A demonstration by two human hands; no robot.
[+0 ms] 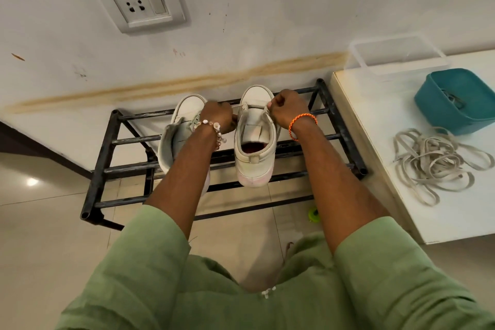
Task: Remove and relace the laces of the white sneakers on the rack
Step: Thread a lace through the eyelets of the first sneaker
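On the black rack (115,139), both hands pinch a lace (250,106) across the right white sneaker (255,142), its toe pointing wallward: left hand (218,118), right hand (286,110).

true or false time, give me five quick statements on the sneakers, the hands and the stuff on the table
1. Both white sneakers stand on the black metal rack. True.
2. The left hand and right hand both work at the lace near the toe of the right-side sneaker. True.
3. The teal basket sits on the floor under the rack. False: it is on the white table to the right.
4. A loose pile of laces lies on the table in front of the basket. True.
5. The orange band is on the left wrist. False: it is on the right wrist; the left wrist has a beaded bracelet.
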